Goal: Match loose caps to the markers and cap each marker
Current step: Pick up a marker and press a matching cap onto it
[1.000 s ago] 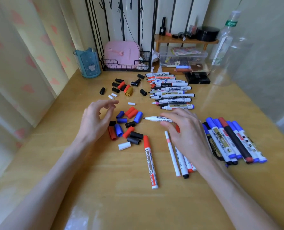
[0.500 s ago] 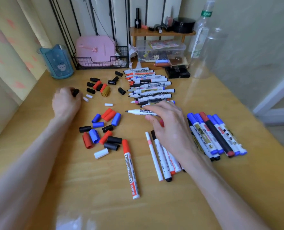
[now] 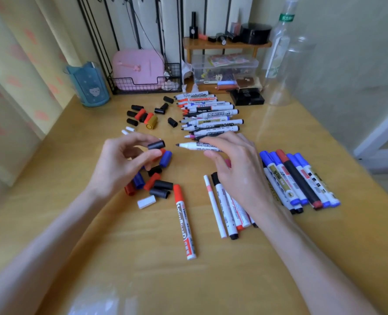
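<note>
Two hands over wooden table (image 3: 143, 258), head view. Left hand (image 3: 118, 164): pinches black cap (image 3: 156, 145) between thumb and fingertips, just above loose caps (image 3: 160, 186) (red, blue, black, one white). Right hand (image 3: 233, 169): fingers curled round uncapped whiteboard marker (image 3: 195, 145), black tip pointing left at the cap, near it but apart. Farther back: row of uncapped markers (image 3: 211, 117), more caps (image 3: 140, 115) beside it. At right: capped markers (image 3: 297, 178) side by side. Near centre: red-capped marker (image 3: 185, 221), lying alone.
</note>
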